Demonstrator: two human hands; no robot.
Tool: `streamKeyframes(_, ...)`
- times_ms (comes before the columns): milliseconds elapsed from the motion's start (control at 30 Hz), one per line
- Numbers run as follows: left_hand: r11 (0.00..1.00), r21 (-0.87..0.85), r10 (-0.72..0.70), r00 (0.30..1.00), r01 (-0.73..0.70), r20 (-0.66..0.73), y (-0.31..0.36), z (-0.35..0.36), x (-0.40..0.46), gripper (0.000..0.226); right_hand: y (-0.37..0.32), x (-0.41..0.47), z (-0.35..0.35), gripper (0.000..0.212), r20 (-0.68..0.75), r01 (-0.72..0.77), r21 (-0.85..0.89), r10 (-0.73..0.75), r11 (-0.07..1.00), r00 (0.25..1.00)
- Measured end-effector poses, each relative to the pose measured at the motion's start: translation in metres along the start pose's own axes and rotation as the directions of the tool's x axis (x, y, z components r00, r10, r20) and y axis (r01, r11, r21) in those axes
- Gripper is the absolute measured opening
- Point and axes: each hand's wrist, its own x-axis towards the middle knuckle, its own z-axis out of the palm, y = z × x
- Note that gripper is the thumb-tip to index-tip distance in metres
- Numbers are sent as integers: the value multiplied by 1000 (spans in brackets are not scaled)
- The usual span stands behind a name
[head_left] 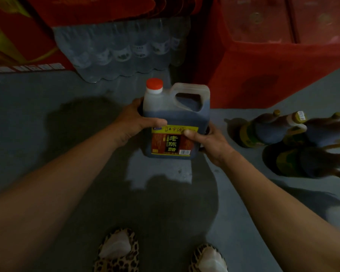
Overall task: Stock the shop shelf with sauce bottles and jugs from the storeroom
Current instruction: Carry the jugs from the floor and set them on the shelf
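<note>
Head view, steeply down, close.

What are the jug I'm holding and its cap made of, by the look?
The jug looks like translucent, slightly matte plastic: the dark liquid's level shows through the wall, and the handle is moulded in one piece. Its red cap looks like opaque smooth plastic. The label seems glossy printed paper or film; which is unclear.

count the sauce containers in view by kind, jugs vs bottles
jugs: 1, the red-capped jug held between the left hand and right hand
bottles: about 4, blurred, clustered on the floor
total: about 5
</note>
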Motion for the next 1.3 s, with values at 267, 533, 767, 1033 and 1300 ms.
streamKeyframes(267,988,-148,-58,991,40,-120,-7,-22,-2,78,-8,14,33,57,57,22,-10,-21,1000,998)
streamKeyframes(533,952,-273,-197,959,138,-204,-15,-19,-26,50,-10,-1,45,58,32,-42,-14,42,999,999)
streamKeyframes(767,902,-377,-292,939,209,-180,29,-15,-116,41,-59,-95,69,58,-22,-188,-13,187,982,982)
streamKeyframes(1033,834,-451,-467,841,317,-273,124,-34,-239,40,-168,-210,108,56,-4,-308,-81,308,948,951)
streamKeyframes(1300,829,-495,-465,813,261,-351,267,-106,-356,33,-321,-297,182,58,56,-298,-168,310,940,949)
